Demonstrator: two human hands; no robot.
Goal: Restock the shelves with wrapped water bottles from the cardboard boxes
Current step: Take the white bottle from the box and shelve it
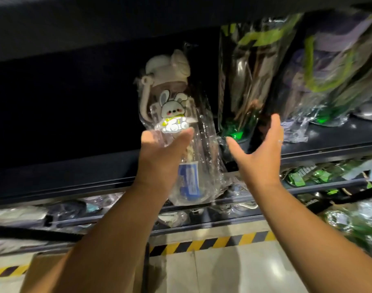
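Left hand [159,154] grips a wrapped rabbit bottle [174,112], seemingly not yet on the shelf [75,178]; right hand [259,154] is spread empty beside shelved green-strapped bottles [255,81].

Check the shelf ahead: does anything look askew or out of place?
Yes. The dark wrapped bottles on the shelf lean sideways instead of standing upright; the open right hand is at the nearest one. The rabbit bottle in the left hand is tilted too, but it is held, not yet shelved.
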